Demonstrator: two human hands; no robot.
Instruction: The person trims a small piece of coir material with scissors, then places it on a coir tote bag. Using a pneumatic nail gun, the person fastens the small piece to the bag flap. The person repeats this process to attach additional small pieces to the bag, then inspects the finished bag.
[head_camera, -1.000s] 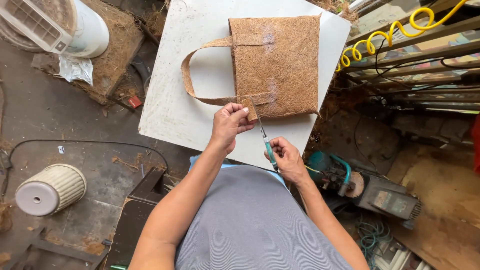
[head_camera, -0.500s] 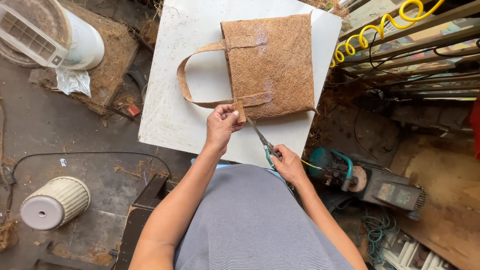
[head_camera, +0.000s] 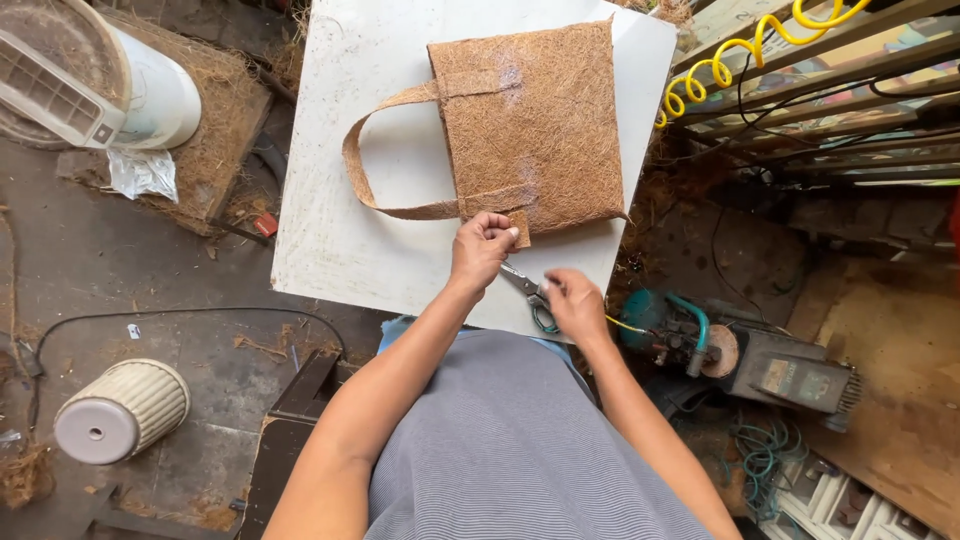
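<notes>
Flat on the white table (head_camera: 350, 230) lies a brown coir-fibre bag (head_camera: 535, 120), rough and square, with a looped handle (head_camera: 362, 170) curving off its left side and a strap end hanging as a small tab (head_camera: 520, 228) at its near edge. Left hand (head_camera: 482, 245) is curled closed, fingertips pinching that tab. Right hand (head_camera: 575, 302), just beside it over the table's near edge, is closed around the green handles of scissors (head_camera: 530, 290), whose blades point toward the tab.
</notes>
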